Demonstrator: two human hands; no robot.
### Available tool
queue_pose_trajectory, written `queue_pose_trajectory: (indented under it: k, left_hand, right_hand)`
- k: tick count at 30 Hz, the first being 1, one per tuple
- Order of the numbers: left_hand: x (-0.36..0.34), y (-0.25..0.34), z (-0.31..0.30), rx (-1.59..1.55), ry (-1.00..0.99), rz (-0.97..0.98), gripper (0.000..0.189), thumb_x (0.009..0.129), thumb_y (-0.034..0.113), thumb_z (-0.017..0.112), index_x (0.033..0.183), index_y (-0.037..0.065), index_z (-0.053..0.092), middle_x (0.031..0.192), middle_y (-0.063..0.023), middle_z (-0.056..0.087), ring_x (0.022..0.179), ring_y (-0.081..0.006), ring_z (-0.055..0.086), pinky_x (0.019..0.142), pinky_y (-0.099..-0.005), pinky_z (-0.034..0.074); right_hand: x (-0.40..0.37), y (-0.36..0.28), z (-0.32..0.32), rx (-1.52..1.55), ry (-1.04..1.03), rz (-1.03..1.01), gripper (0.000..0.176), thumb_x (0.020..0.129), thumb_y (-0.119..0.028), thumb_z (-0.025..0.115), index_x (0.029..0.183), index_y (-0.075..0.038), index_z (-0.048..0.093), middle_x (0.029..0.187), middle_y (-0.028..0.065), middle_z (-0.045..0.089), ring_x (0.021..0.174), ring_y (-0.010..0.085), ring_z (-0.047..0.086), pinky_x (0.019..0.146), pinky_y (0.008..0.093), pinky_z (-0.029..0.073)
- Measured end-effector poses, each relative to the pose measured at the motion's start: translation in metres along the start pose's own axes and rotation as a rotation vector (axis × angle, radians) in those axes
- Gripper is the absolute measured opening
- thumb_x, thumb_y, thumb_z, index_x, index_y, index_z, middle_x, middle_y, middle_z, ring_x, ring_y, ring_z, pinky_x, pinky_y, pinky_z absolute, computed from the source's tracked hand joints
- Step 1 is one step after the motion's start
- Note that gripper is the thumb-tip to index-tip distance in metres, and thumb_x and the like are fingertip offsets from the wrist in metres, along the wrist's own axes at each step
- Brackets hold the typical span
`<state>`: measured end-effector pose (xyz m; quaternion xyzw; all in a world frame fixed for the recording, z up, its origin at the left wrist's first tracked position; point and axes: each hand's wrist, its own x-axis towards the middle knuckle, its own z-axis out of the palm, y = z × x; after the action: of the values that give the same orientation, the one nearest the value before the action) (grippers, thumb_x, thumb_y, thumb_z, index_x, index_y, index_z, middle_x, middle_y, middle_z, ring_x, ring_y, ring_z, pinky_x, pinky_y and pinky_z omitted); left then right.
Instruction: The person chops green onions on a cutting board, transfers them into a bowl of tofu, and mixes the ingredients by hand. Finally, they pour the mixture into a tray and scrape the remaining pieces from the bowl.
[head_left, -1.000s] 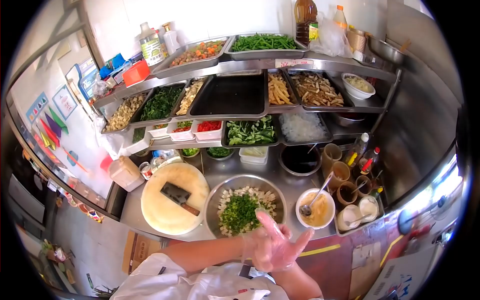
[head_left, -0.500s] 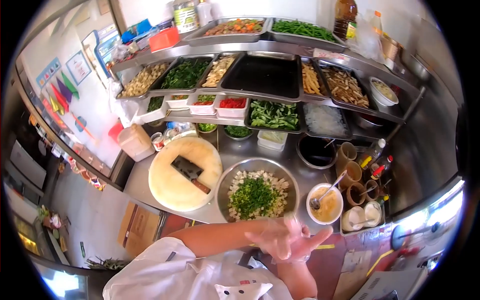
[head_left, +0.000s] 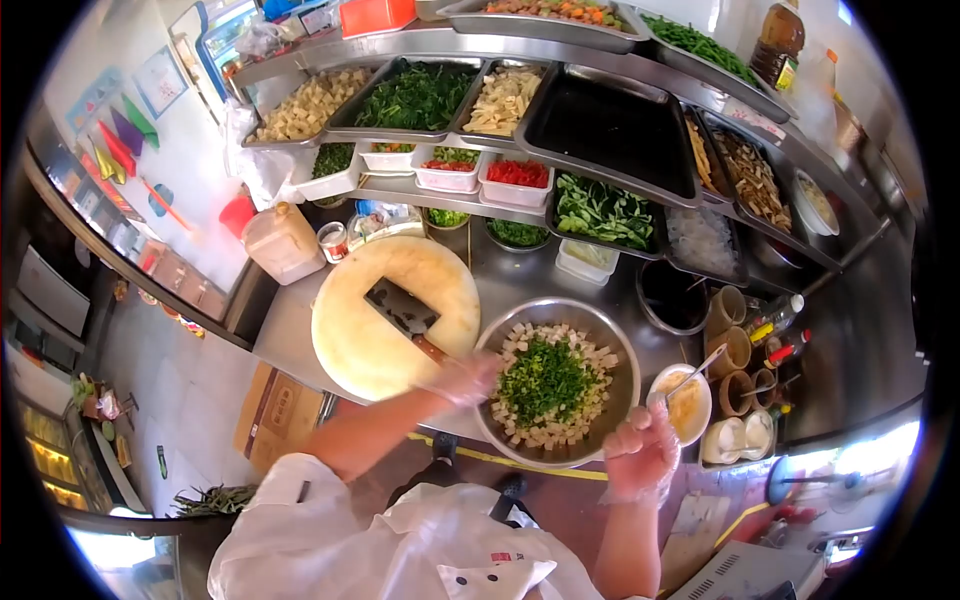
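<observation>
A metal mixing bowl (head_left: pixel 628 360) holds pale cubes heaped with chopped greens (head_left: pixel 550 382). By its left rim is my left hand (head_left: pixel 462 378), smeared by motion; its fingers do not show clearly. My right hand (head_left: pixel 640 448), in a clear plastic glove, is raised at the bowl's lower right. Its fingers are loosely bent with the thumb apart, and nothing shows in them. Just beyond that hand stands a white bowl (head_left: pixel 697 422) of tan paste with a spoon (head_left: pixel 700 372) in it. A cleaver (head_left: pixel 402 306) lies flat on the round cutting board (head_left: pixel 350 350), its handle near my left hand.
Shelves at the back carry trays of cut vegetables, an empty dark tray (head_left: pixel 610 130) and tubs of red pepper (head_left: pixel 517 174). Brown cups (head_left: pixel 733 348) and sauce bottles (head_left: pixel 777 316) stand at the right. A plastic jug (head_left: pixel 284 244) sits left of the board.
My hands were together in front of the bowl and have parted. The left moved to the bowl's left rim, the right to its lower right. The view has shifted.
</observation>
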<state>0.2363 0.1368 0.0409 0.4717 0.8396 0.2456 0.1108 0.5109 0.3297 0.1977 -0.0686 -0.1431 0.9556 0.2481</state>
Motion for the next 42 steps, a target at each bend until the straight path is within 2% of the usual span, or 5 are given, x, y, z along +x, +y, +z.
queue_pose_trajectory:
  k: [9, 16, 21, 31, 42]
  left_hand:
    - [0.022, -0.161, -0.094, 0.563, -0.427, 0.292, 0.039, 0.097, 0.043, 0.067, 0.113, 0.009, 0.075, 0.124, -0.0109, 0.062, 0.12, -0.0278, 0.058, 0.101, -0.0453, 0.047]
    - [0.142, -0.204, -0.024, 0.773, 0.057, 0.143, 0.039, 0.099, 0.049, 0.06, 0.103, 0.012, 0.072, 0.108, -0.0097, 0.063, 0.105, -0.0249, 0.062, 0.087, -0.0423, 0.051]
    - [0.177, -0.159, 0.011, 0.282, 0.52, -0.236, 0.033, 0.092, 0.03, 0.07, 0.114, 0.007, 0.067, 0.115, -0.0183, 0.064, 0.11, -0.0376, 0.063, 0.093, -0.0486, 0.053]
    - [0.22, 0.164, -0.129, -1.304, -0.003, -0.282, 0.074, 0.097, 0.056, 0.071, 0.145, 0.006, 0.047, 0.103, -0.005, 0.064, 0.08, -0.014, 0.058, 0.073, -0.0277, 0.049]
    - [0.148, 0.206, -0.135, -1.733, 0.463, -0.75, 0.022, 0.091, 0.03, 0.068, 0.079, 0.021, 0.052, 0.066, 0.0009, 0.05, 0.049, -0.0145, 0.044, 0.045, -0.027, 0.036]
  right_hand:
    - [0.003, 0.051, -0.056, -0.072, 0.307, -0.063, 0.031, 0.109, -0.029, 0.054, 0.119, -0.003, 0.068, 0.108, 0.0062, 0.071, 0.092, 0.0196, 0.068, 0.08, 0.0343, 0.057]
    - [0.005, 0.066, -0.045, -0.17, 0.408, -0.135, 0.028, 0.11, -0.025, 0.055, 0.118, -0.001, 0.068, 0.117, 0.0054, 0.071, 0.1, 0.0176, 0.07, 0.087, 0.0325, 0.06]
    - [-0.016, 0.02, -0.113, -0.51, 0.638, -0.17, 0.032, 0.108, -0.031, 0.061, 0.125, -0.005, 0.067, 0.112, 0.0036, 0.072, 0.094, 0.016, 0.067, 0.087, 0.0321, 0.055]
    - [0.036, -0.047, -0.166, -0.942, 0.739, -0.014, 0.051, 0.099, -0.037, 0.069, 0.139, -0.006, 0.062, 0.112, 0.0096, 0.067, 0.091, 0.0198, 0.067, 0.087, 0.0335, 0.057]
    - [0.075, -0.115, -0.236, -1.079, 0.552, 0.132, 0.039, 0.103, -0.029, 0.061, 0.135, -0.007, 0.066, 0.113, 0.0086, 0.07, 0.095, 0.0197, 0.07, 0.086, 0.0301, 0.057]
